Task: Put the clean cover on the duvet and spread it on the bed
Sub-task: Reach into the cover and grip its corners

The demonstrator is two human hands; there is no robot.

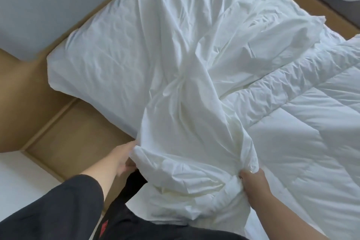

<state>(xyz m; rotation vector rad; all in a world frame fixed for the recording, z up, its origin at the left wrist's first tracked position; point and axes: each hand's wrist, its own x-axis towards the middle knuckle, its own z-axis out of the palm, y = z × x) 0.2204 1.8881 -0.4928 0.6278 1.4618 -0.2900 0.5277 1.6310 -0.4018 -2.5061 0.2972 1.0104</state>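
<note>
Tan flooring (78, 142) borders the bed (87, 60), where the crumpled cover (185, 103) is bunched at its near edge by left hand (121, 160) and right hand (253, 183), both grips closed on fabric, probably to find the opening beside the bare quilted duvet (311, 132).

No readable text anywhere

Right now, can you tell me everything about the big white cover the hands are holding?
The cover is thin, white, wrinkly cloth, spread crumpled across the bed. Its near end is bunched up: the left hand grips one side and the right hand grips the other. Its right edge lies over the puffy quilted duvet.
</note>
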